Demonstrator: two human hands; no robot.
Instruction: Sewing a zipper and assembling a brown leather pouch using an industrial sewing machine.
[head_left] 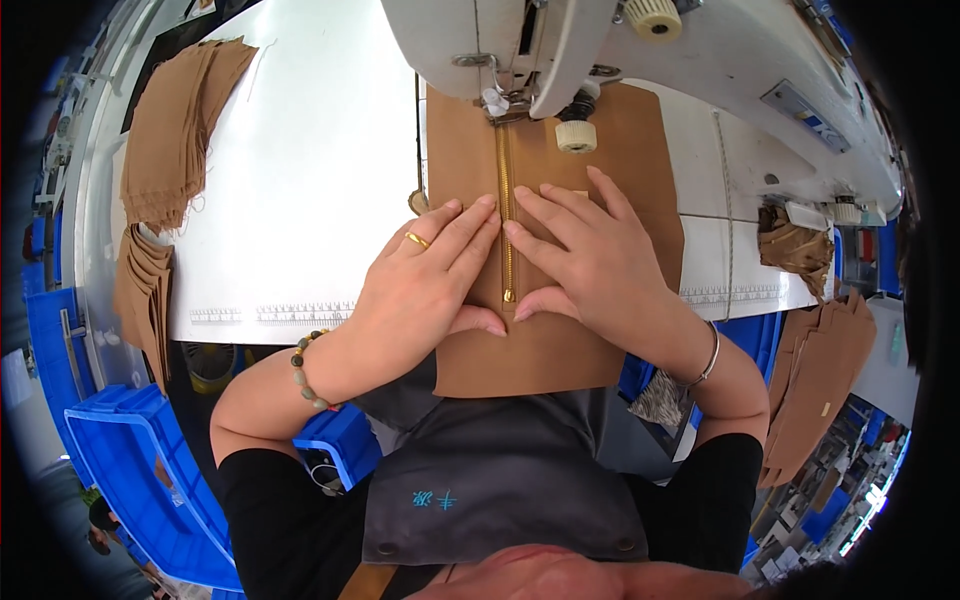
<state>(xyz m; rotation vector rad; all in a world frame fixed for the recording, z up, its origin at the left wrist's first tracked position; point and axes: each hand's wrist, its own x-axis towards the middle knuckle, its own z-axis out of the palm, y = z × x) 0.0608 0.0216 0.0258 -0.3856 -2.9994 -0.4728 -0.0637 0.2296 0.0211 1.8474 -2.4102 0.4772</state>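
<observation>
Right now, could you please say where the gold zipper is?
In the head view's upper middle, the gold zipper runs along the brown panel, between the left hand and right hand, by the sewing machine.

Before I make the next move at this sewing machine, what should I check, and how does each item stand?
1. Left hand on the brown panel, left of the zipper: ok.
2. Right hand on the panel, right of the zipper: ok.
3. Both hands apart from the needle area of the sewing machine: ok.
4. Zipper visible between the hands: ok.
5. Panel fully on the white table: not ok, its near end extends past the edge.
6. Needle up or down: cannot tell.
</observation>
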